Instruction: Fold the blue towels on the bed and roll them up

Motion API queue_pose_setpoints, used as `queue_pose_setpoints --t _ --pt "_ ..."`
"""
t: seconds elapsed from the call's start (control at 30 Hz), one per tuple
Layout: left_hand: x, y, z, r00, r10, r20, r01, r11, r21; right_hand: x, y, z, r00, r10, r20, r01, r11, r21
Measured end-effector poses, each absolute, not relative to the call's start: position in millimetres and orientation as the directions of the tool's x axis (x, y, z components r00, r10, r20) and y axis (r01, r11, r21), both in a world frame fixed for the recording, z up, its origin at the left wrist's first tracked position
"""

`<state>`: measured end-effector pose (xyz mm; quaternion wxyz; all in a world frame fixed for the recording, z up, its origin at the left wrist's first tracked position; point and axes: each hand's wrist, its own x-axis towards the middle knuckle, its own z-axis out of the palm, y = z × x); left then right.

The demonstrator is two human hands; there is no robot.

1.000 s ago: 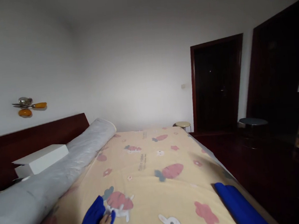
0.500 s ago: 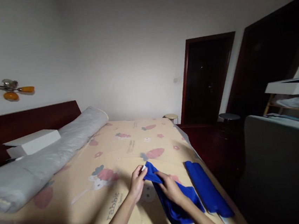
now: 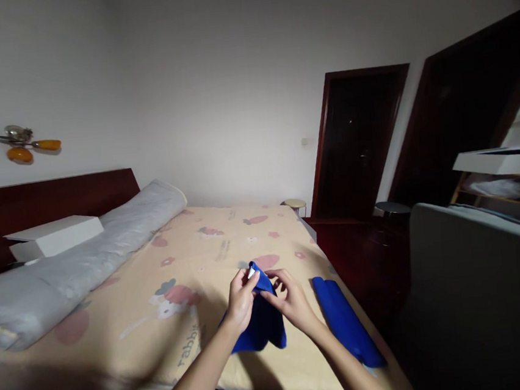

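Observation:
A blue cloth (image 3: 258,327) hangs from my hands above the near part of the bed, its lower part spread below my fingers. My left hand (image 3: 242,296) pinches its top corner, where a small white tag (image 3: 251,273) shows. On the right edge of the same corner, my right hand (image 3: 290,296) holds the fabric between thumb and fingers. A folded blue cloth (image 3: 347,321) lies on the bed to the right of my right hand.
The bed (image 3: 228,247) has a yellow sheet with carrots and rabbits. A rolled grey mattress (image 3: 82,261) and a white box (image 3: 57,237) are along the headboard (image 3: 49,206). A grey panel (image 3: 475,278) stands at right, near two stools (image 3: 392,208).
The held cloth has been lifted and swung left, and now hangs below my hands. My right hand has shifted up, close to the tagged corner. The view has shifted slightly.

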<state>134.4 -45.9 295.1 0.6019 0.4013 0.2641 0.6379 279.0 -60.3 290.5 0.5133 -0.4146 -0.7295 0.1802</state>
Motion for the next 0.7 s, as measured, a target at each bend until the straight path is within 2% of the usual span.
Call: queue_pose_setpoints --t 0.1,0.2,0.27,0.33,0.43,0.57,0.7 --pt "133 -49 298 0.099 0.973 0.209 -0.534 -0.125 0.836 272 -54 287 -0.077 0.74 0.669 0.454 0.623 -0.637" --pt "129 -48 298 0.203 0.957 0.209 -0.489 -0.086 0.868 270 -50 284 -0.067 0.752 0.656 0.422 0.617 -0.664" --pt "126 -44 294 0.216 0.958 0.189 -0.485 -0.063 0.872 271 -48 283 -0.097 0.779 0.619 0.376 0.605 -0.702" --pt "123 -39 288 0.189 0.969 0.159 -0.507 -0.043 0.861 276 -45 281 -0.061 0.837 0.544 0.286 0.537 -0.794" --pt "113 -28 278 0.128 0.986 0.105 -0.541 -0.019 0.841 296 -36 272 0.125 0.913 0.387 0.133 0.371 -0.919" --pt "79 -12 272 0.004 1.0 0.031 -0.56 -0.023 0.828 343 -20 254 0.347 0.907 0.241 0.026 0.247 -0.969" --pt "26 -1 274 -0.107 0.994 -0.02 -0.552 -0.042 0.833 394 -16 239 0.491 0.865 0.105 -0.084 0.167 -0.982"
